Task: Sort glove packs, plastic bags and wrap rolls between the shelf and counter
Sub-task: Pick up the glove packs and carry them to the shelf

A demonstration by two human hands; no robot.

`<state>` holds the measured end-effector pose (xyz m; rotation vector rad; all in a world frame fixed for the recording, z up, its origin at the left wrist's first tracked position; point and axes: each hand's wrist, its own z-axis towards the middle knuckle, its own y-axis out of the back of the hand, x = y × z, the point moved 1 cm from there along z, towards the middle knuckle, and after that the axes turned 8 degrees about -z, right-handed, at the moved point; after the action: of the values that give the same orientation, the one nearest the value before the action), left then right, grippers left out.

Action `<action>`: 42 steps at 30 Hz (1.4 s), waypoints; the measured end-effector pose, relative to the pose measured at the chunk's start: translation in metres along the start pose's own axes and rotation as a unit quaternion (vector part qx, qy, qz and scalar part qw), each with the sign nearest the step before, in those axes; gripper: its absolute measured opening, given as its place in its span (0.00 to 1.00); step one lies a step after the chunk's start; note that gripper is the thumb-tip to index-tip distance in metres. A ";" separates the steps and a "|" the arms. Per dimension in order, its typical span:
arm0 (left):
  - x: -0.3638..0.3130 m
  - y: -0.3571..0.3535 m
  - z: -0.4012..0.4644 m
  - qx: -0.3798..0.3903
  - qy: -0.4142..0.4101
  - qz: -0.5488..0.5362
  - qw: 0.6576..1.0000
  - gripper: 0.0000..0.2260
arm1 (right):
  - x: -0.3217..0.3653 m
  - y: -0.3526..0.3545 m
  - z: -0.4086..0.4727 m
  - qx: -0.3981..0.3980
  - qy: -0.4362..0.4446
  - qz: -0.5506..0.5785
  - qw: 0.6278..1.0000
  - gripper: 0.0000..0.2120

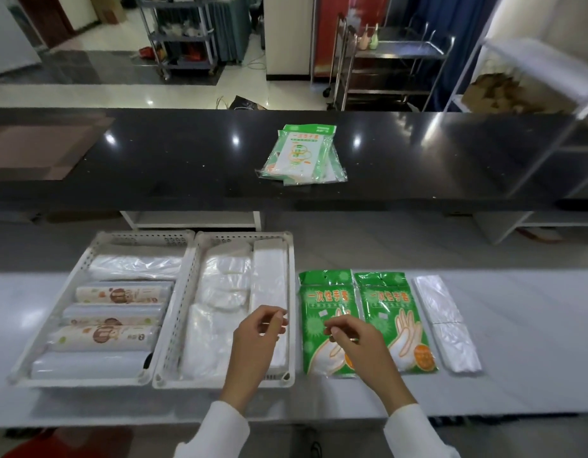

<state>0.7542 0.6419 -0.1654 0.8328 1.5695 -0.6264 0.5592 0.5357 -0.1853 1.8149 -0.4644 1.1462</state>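
Glove packs (329,322) lie under the right hand (355,342); both it and the left hand (256,335) hover, fingers loosely curled, seemingly empty.

Overall exposure dim, cool cast. Black counter (154,160) is glossy: several small white point glare spots from overhead lamps, plus a faint brownish reflection at its left end. Pale floor (121,90) behind also shows bright highlights. White bench (517,342) evenly lit, soft weak shadows under both hands. Wide-angle distortion: straight edges bow, corners darken and smear. Slight softness throughout; print on the green packs (329,319) blurred.
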 end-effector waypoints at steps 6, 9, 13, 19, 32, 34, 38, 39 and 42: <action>0.026 -0.034 -0.027 0.026 0.004 -0.059 0.998 0.07 | -0.027 0.019 -0.053 -0.036 -0.062 -0.014 0.997 0.12; 0.038 -0.055 -0.035 0.062 0.036 -0.062 0.995 0.07 | -0.040 0.038 -0.069 -0.064 -0.092 -0.020 0.994 0.11; 0.044 -0.079 -0.037 0.093 0.056 -0.025 0.994 0.08 | -0.055 0.061 -0.077 -0.096 -0.114 -0.002 0.989 0.10; 0.050 -0.125 -0.027 0.094 0.079 -0.009 0.992 0.09 | -0.085 0.095 -0.059 -0.085 -0.124 0.023 0.988 0.11; 0.053 -0.229 -0.005 0.042 0.103 0.134 0.985 0.18 | -0.155 0.154 0.024 0.055 -0.188 0.079 0.977 0.11; 0.055 -0.235 -0.006 0.034 0.116 0.136 0.983 0.19 | -0.160 0.153 0.030 0.079 -0.196 0.093 0.973 0.12; 0.060 -0.241 -0.007 0.020 0.132 0.141 0.981 0.20 | -0.167 0.150 0.037 0.092 -0.196 0.121 0.969 0.14; 0.061 -0.242 -0.007 0.017 0.134 0.145 0.980 0.20 | -0.168 0.150 0.039 0.092 -0.195 0.128 0.968 0.14; 0.062 -0.246 -0.007 0.012 0.147 0.147 0.978 0.19 | -0.167 0.152 0.045 0.090 -0.194 0.139 0.967 0.13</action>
<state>0.5505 0.5103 -0.2396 1.1920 1.6591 -0.3174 0.3931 0.3951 -0.2600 2.1959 -0.8911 1.0410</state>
